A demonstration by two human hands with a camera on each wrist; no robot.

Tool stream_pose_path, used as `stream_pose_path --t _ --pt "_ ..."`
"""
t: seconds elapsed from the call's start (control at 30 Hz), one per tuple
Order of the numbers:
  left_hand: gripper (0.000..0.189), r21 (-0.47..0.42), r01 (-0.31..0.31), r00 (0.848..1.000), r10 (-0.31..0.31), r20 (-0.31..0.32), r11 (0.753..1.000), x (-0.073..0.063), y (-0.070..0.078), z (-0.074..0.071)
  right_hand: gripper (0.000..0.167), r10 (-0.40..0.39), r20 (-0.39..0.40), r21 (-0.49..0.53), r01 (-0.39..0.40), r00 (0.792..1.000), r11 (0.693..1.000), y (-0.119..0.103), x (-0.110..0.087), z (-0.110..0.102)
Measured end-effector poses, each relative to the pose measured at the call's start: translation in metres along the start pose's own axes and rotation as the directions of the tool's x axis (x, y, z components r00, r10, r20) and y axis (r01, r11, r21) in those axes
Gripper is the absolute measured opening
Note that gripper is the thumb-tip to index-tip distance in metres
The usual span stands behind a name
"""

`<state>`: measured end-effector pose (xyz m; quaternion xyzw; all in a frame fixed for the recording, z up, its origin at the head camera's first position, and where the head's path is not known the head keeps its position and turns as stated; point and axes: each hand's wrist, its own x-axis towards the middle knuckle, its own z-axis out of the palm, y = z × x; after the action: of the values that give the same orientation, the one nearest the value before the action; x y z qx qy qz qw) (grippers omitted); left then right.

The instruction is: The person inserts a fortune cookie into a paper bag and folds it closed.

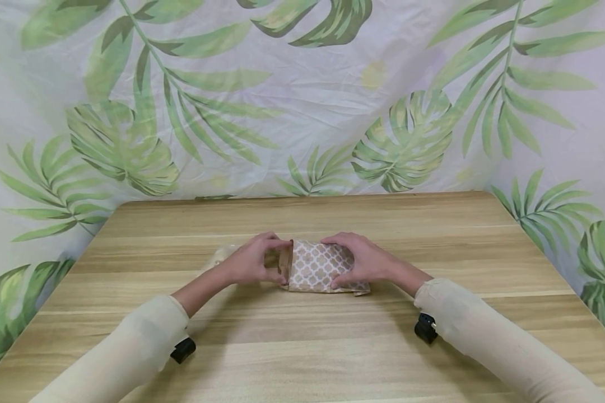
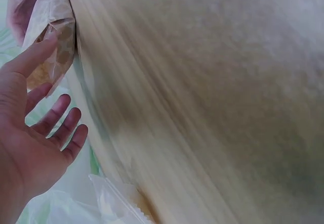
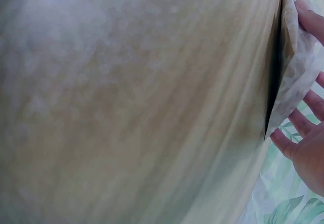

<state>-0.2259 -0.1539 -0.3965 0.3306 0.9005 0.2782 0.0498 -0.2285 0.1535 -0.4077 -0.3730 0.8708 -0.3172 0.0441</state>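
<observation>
A paper bag [image 1: 315, 266] with a tan and white lattice pattern lies flat on the table, its mouth facing left. My left hand [image 1: 254, 260] is at that mouth, thumb and forefinger holding it at its near and far edges. In the left wrist view, the other fingers of the left hand [image 2: 38, 143] are spread away from the bag [image 2: 63, 47]. From the right, my right hand [image 1: 365, 260] grips the bag's body, thumb on the near side and fingers on the far side. What is inside the bag cannot be made out.
Behind the left hand lies a clear plastic packet [image 1: 223, 254], partly hidden; its crimped edge shows in the left wrist view. The wooden table [image 1: 302, 352] ends at a leaf-print cloth [image 1: 312, 112] at the back. Dark wrist devices [image 1: 183, 351] hang under both sleeves.
</observation>
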Motion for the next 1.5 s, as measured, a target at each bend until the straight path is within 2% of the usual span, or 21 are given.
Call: stream_pose_path --t 0.17,0.37,0.53,0.7,1.0,1.23,1.5 --pt "0.077 -0.019 0.004 1.0 -0.004 0.02 1.0 -0.001 0.0 0.0 0.093 -0.002 -0.001 -0.002 0.002 1.0 1.0 0.0 0.0 0.0" --pt "0.077 -0.125 -0.021 1.0 0.024 0.017 0.992 0.001 -0.004 0.001 0.092 0.006 0.007 -0.006 -0.006 1.0 1.0 0.0 0.0 0.0" --pt "0.071 -0.213 -0.028 0.998 0.038 0.044 0.977 0.001 -0.011 -0.002 0.093 0.013 0.013 -0.007 -0.013 1.0 1.0 0.001 0.001 0.0" --pt "0.067 -0.254 -0.024 0.998 0.04 0.057 0.967 0.002 -0.013 -0.005 0.093 0.009 0.014 -0.007 -0.009 1.0 1.0 0.002 0.002 0.0" --pt "0.075 -0.171 -0.081 0.997 0.081 -0.006 0.982 0.005 -0.011 0.001 0.093 0.009 0.008 -0.007 -0.009 1.0 1.0 0.003 0.003 0.0" --pt "0.081 -0.151 -0.03 0.999 0.025 -0.033 0.988 0.004 -0.006 0.006 0.093 0.009 0.005 -0.004 -0.009 1.0 1.0 0.003 0.002 0.0" --pt "0.084 -0.079 -0.022 0.998 0.018 -0.054 0.997 0.003 -0.002 0.01 0.093 0.0 -0.001 0.007 0.0 1.0 1.0 0.005 0.001 0.001"
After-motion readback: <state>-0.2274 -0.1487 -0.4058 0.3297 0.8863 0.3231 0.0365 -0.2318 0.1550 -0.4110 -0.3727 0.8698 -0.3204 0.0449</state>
